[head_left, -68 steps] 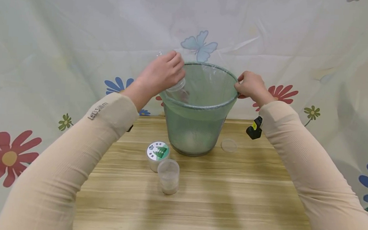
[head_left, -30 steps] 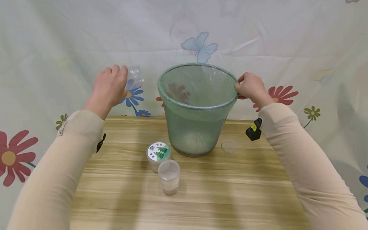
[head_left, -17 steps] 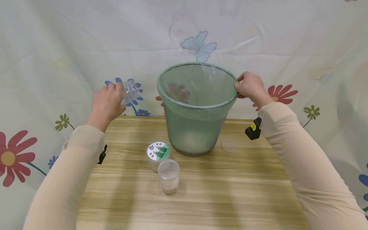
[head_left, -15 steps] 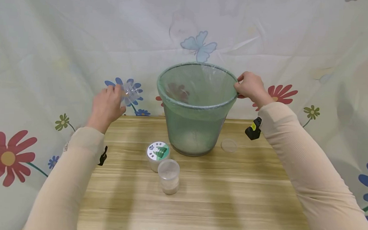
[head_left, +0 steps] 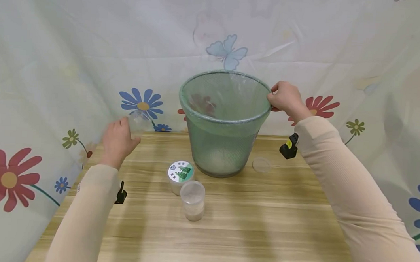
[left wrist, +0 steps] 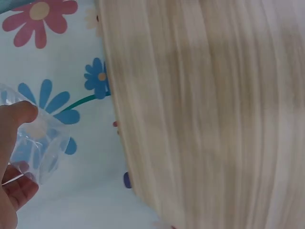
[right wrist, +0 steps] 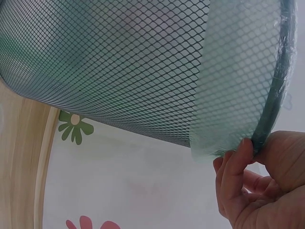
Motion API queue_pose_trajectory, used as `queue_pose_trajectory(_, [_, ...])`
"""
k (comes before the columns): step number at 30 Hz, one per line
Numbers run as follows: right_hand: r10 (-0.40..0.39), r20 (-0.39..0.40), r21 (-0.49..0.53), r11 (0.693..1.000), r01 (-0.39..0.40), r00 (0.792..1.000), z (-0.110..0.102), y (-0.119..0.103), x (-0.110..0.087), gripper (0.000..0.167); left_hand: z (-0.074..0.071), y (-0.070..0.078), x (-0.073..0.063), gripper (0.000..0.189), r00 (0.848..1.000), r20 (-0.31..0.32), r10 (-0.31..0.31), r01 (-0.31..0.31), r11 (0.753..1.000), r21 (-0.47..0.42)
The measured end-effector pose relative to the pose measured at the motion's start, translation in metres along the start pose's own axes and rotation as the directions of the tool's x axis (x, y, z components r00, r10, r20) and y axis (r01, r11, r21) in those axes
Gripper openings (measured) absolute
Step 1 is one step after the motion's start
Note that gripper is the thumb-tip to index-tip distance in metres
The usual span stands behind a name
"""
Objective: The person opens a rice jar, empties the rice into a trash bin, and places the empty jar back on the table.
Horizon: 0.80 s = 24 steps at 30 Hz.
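Observation:
My left hand (head_left: 118, 142) grips a clear plastic cup (left wrist: 40, 148) between thumb and fingers, over the back left of the table. Nothing shows inside the cup. To its right stands a green mesh wastebasket (head_left: 219, 149), upright, with a thin see-through bag liner (right wrist: 231, 81) folded over its rim. My right hand (head_left: 286, 98) pinches that rim and the folded liner at the right side. In front of the basket is a lidded tub (head_left: 181, 172) with a white and green label. A second, lidless clear cup (head_left: 193, 201) with pale contents at its bottom overlaps it.
A clear round lid (head_left: 261, 165) lies flat on the wooden table (head_left: 262, 228), right of the basket. Behind the table's back edge hangs a pale curtain (head_left: 158, 29) printed with flowers and a butterfly. A black wrist device (head_left: 289, 146) hangs below my right sleeve.
My left hand has moved from over the basket's left rim out to the left, then down closer to the table, with the clear cup in it. The right hand stays at the rim.

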State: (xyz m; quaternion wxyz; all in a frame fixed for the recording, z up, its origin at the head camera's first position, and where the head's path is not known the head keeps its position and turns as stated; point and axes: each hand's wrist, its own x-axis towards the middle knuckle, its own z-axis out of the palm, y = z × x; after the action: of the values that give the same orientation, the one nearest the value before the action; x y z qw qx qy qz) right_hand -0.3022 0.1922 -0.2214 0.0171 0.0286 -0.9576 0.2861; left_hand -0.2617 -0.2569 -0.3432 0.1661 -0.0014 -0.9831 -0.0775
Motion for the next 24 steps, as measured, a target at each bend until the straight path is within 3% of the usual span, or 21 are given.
queue_pose_trajectory(10, [0.007, 0.001, 0.012, 1.0, -0.007, 1.0, 0.0, 0.002, 0.0, 0.039, 0.031, -0.006, -0.018, 0.074, 0.99, 0.067, -0.123, 0.133, 0.978, -0.162])
queue_pose_trajectory(17, [0.011, 0.005, 0.014, 1.0, -0.011, 1.0, -0.002, 0.002, 0.0, 0.039, 0.051, -0.011, -0.029, 0.076, 0.963, 0.114, -0.246, 0.27, 0.912, -0.31])
queue_pose_trajectory(24, [0.013, 0.007, 0.017, 1.0, -0.013, 1.0, -0.002, 0.003, -0.001, 0.04, 0.067, -0.007, -0.042, 0.077, 0.944, 0.114, -0.309, 0.328, 0.849, -0.414])
